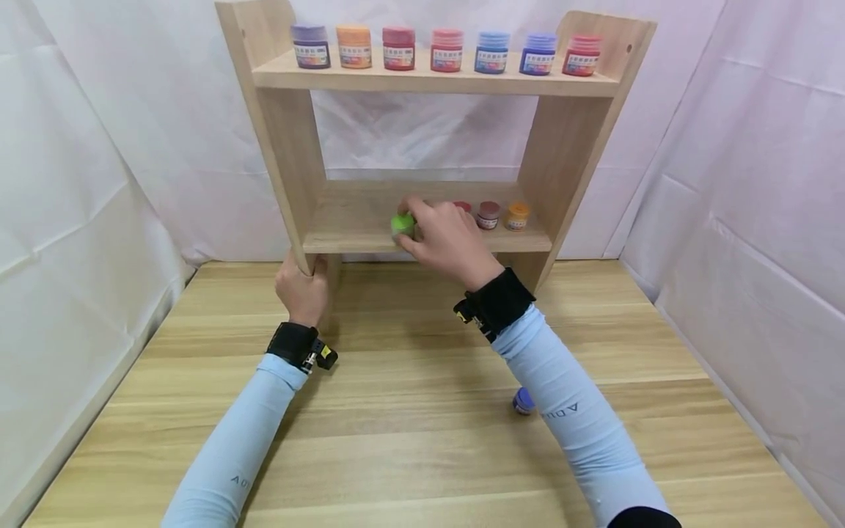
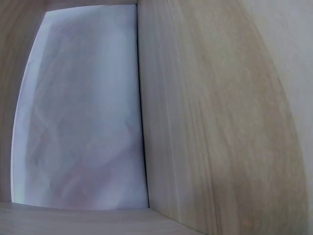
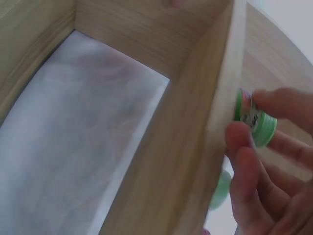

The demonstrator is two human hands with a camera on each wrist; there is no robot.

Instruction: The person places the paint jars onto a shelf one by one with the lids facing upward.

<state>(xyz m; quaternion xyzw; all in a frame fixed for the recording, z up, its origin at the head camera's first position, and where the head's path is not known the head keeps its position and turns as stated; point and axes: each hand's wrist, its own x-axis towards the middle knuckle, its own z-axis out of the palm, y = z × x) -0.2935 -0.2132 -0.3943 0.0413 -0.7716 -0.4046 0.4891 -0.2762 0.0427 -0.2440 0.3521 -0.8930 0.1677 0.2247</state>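
Right hand (image 1: 444,238) is up at the lower shelf (image 1: 350,220) of the wooden rack (image 1: 290,147), fingers curled round a green paint jar (image 1: 402,226) w/ thumb on the near side. Jar sits at the front edge of that shelf, roughly mid-width. Right wrist view shows the same: green jar (image 3: 254,122) pinched between fingertips (image 3: 239,134), its base against the shelf board; label on its side is visible but too blurred to read.

Left hand (image 1: 302,287) grips the rack's left upright near its foot, fingers wrapped round the front edge of the post, just under the lower shelf. Left wrist view gives only wood grain close up and white cloth behind; the hand itself isn't in it.

Further right on the lower shelf: a red-lidded jar (image 1: 463,207) mostly hidden behind the right hand, then a dark red jar (image 1: 488,215), then an orange jar (image 1: 518,215), all in a row near the right upright.

Top shelf (image 1: 422,81) carries seven jars in a line, L to R: purple, orange, red, red, blue, blue, red.

On the tabletop (image 1: 409,455), a blue jar (image 1: 523,401) lies just beside the right forearm, partly covered by the sleeve. White cloth (image 1: 99,147) hangs behind and at both sides.
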